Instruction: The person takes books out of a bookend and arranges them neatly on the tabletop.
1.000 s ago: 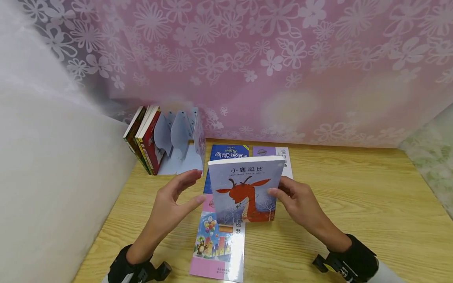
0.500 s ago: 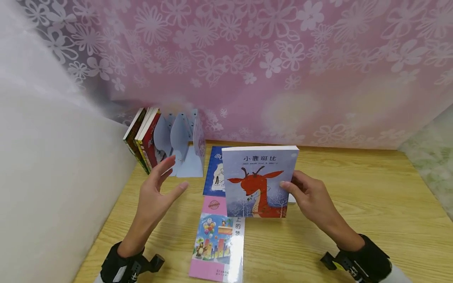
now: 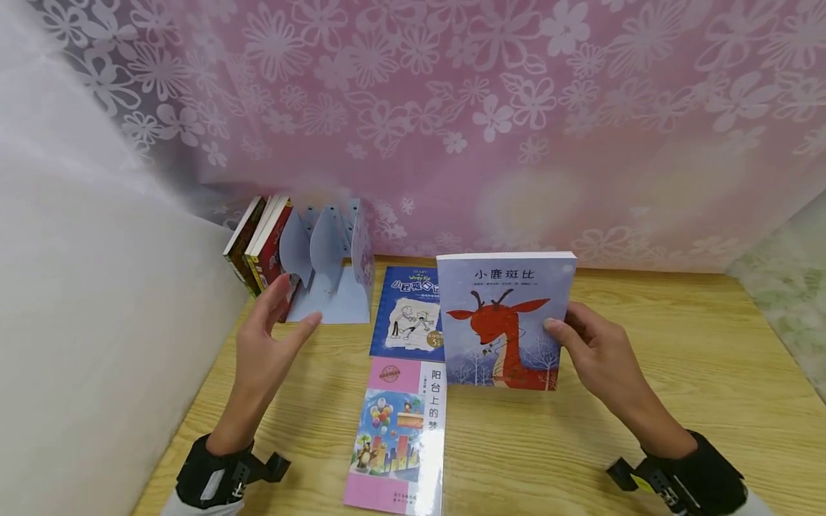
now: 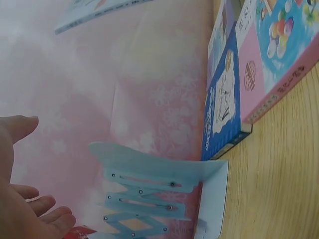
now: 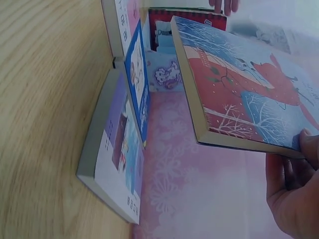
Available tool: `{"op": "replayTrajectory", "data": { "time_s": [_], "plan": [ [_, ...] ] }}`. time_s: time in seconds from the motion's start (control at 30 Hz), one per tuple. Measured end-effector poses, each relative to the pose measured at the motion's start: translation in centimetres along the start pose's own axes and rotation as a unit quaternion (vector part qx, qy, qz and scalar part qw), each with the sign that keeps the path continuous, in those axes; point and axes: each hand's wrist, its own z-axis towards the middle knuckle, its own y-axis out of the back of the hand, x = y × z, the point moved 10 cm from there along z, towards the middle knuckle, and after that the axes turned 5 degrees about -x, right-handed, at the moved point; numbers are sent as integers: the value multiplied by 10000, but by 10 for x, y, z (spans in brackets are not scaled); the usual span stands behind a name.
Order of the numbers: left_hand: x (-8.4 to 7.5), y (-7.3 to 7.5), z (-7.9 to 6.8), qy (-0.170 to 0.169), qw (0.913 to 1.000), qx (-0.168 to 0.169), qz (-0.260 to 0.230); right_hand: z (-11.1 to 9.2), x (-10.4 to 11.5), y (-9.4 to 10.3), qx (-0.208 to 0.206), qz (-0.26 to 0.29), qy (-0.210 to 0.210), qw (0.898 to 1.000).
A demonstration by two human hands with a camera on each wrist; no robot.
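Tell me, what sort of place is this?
Probably a reading or study desk, perhaps at home, though I can't be sure: there's a yellowish wood-grain tabletop, a pale-blue slotted book rack and a pink flower-patterned cloth hanging behind.

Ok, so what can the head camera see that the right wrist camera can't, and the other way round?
Only the head view: the black strap on the left wrist and the title on the deer book.

Only the right wrist view: the purple-and-white book.

Both: the deer book, the right hand's fingers holding it, the blue book and the pink book.
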Motion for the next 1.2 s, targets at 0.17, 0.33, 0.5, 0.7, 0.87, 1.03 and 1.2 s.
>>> {"op": "replayTrajectory", "data": {
  "time_s": [0.17,0.33,0.5,0.7,0.87,1.03,1.2],
  "plan": [
    [10,9,7,131,9996,-181,196,3,-6,16,-248,-106,38,9996],
    [18,18,14,114,9986,-438,287,7,-14,32,-399,-166,-51,9991],
    [24,25,19,202,9970,-659,362,12,-30,47,-481,-245,-274,9982],
    [37,30,22,522,9943,-720,589,15,-55,61,-507,-552,-685,9948],
    [43,32,24,665,9929,-732,666,18,-71,74,-515,-652,-875,9927],
    [46,33,27,615,9930,-742,682,19,-90,84,-537,-584,-1115,9906],
    [51,34,27,693,9918,-726,793,22,-112,89,-394,-623,-1349,9881]
  ]
}}
